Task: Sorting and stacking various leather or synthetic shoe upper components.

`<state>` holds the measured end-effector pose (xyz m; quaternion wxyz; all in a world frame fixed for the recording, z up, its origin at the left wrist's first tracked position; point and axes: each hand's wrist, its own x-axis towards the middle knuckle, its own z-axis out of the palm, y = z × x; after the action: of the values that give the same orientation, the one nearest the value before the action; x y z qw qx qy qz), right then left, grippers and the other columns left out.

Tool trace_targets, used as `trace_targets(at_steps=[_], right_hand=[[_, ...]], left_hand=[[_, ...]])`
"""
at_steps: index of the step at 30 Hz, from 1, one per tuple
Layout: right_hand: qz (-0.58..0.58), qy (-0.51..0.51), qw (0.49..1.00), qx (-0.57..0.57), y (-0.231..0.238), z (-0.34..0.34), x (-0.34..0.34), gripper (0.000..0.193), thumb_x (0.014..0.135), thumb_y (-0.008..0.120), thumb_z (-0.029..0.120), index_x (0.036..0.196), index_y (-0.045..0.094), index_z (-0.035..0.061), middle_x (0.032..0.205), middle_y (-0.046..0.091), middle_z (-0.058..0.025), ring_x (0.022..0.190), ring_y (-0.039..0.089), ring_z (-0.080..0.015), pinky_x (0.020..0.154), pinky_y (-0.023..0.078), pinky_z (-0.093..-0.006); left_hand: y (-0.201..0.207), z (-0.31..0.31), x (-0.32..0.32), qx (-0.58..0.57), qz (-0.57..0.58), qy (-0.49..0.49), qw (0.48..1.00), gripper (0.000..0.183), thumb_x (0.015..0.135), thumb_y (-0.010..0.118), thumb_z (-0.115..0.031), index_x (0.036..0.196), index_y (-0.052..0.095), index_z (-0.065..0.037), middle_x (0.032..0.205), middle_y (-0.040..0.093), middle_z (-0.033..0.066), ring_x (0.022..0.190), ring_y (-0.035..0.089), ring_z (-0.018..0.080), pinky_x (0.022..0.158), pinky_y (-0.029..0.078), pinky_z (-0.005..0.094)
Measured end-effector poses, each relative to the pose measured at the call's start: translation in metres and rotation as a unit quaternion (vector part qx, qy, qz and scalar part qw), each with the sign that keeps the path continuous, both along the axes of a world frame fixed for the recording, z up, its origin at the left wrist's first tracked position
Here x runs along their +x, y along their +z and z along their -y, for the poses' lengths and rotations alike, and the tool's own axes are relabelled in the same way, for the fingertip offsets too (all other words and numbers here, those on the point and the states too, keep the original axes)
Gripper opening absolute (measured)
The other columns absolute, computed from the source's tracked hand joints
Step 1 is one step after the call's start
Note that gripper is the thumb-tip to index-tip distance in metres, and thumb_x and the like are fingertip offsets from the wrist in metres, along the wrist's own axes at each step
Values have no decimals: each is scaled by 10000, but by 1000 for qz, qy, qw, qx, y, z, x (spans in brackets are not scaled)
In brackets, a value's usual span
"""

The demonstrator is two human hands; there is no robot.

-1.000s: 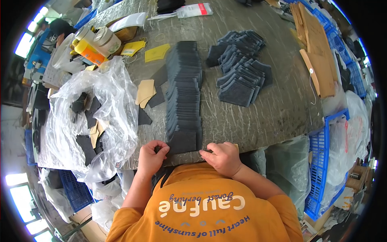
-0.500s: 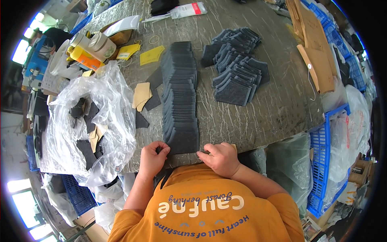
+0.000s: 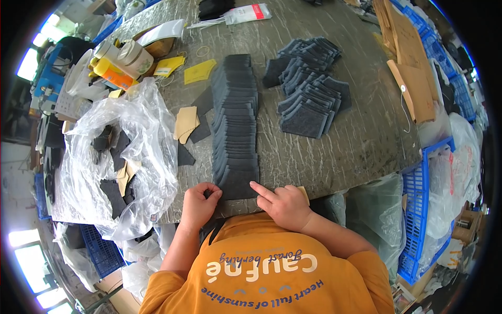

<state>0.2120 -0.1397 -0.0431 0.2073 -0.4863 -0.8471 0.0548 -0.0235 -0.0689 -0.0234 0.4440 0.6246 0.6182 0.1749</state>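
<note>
A long row of overlapping dark grey fabric pieces (image 3: 235,120) runs away from me across the table. At its near end lies the front fabric piece (image 3: 238,189), its broad face showing. My left hand (image 3: 201,205) is closed, thumb and forefinger pinched at the left edge of that front piece. On the other side my right hand (image 3: 285,208) rests with its index finger stretched onto the piece near its right edge. The other fingers of this hand are partly curled, and I see nothing held in them. A second fanned heap of dark pieces (image 3: 308,89) lies farther right.
Left on the table (image 3: 366,104) sits a clear plastic bag (image 3: 157,146) with dark and tan scraps. Behind it stand jars (image 3: 135,57) and a yellow-orange bottle (image 3: 112,75). Yellow card (image 3: 200,71) and tan pieces (image 3: 186,124) lie near the row. A blue crate (image 3: 415,214) hangs right.
My right hand has shifted from the front piece's near right corner onto its face, with the index finger now stretched out. My left hand stays at the left edge.
</note>
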Motion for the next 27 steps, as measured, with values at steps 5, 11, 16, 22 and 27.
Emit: trace_targets(at_steps=[5, 11, 16, 22, 27], right_hand=[[22, -16, 1000, -2, 4, -1, -5, 171, 784, 590, 167, 935, 664, 139, 1247, 581, 3, 494, 487, -132, 520, 415, -285], [-17, 2, 995, -96, 8, -9, -2, 333, 779, 578, 121, 1112, 587, 102, 1253, 556, -76, 602, 591, -187, 576, 456, -334], [-370, -142, 904, -157, 27, -35, 4, 280, 768, 720, 93, 1015, 610, 20, 925, 633, -63, 593, 552, -114, 562, 456, -260], [-422, -274, 855, -127, 22, -69, 70, 348, 762, 726, 134, 1082, 613, 59, 857, 644, -125, 706, 625, -313, 681, 507, -349], [-209, -266, 941, 12, 41, -62, 50, 287, 734, 727, 135, 1008, 644, 105, 1046, 578, -76, 841, 610, -286, 703, 507, -373]], left_hand=[[14, -2, 9, 49, -66, -20, 996, 109, 740, 695, -130, 787, 672, -34, 624, 612, 104, 564, 589, 220, 568, 464, 325], [19, -8, 13, 91, -180, -108, 974, 98, 725, 704, -127, 754, 645, -54, 648, 612, 112, 595, 584, 324, 573, 470, 389], [32, -4, 21, 71, 10, -129, 989, 71, 779, 646, -25, 839, 608, -35, 801, 632, 106, 633, 576, 199, 594, 465, 300], [27, -5, 39, 39, 211, 2, 977, 331, 804, 619, 29, 1113, 505, -2, 841, 632, 61, 663, 528, 117, 626, 446, 262], [16, -11, 41, 219, 151, -134, 955, 423, 866, 613, -198, 1208, 463, 0, 857, 568, 92, 700, 536, 174, 623, 448, 278]])
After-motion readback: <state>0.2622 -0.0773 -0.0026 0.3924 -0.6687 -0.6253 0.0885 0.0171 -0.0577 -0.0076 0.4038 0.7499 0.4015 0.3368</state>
